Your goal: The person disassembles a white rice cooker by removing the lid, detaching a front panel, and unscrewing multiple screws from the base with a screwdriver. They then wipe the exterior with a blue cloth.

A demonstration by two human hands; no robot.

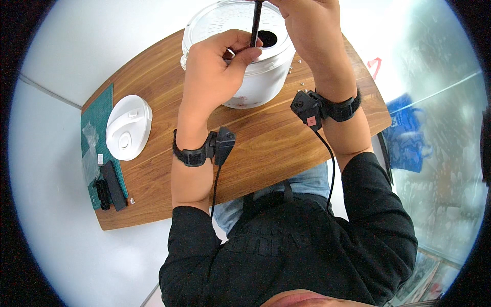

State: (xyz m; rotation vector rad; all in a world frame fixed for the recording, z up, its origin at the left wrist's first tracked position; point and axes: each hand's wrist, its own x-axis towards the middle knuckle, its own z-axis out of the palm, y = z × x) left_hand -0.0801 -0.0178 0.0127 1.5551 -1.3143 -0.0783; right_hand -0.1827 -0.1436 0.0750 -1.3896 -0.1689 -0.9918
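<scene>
Black shirt [286, 250] nearest, the left hand [220, 64] pinches a black rod's [256, 23] lower end, its axis running up toward the right hand [311, 20], whose grip is cropped, unclear.

Slim black rod [256, 24] held over upright white appliance [263, 84], dark round hole [268, 39] atop.

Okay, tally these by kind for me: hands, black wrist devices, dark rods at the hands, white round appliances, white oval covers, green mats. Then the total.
Hands: 2, left hand and right hand
Black wrist devices: 2
Dark rod: 1
White round appliance: 1
White oval cover: 1
Green mat: 1
Total: 8
</scene>
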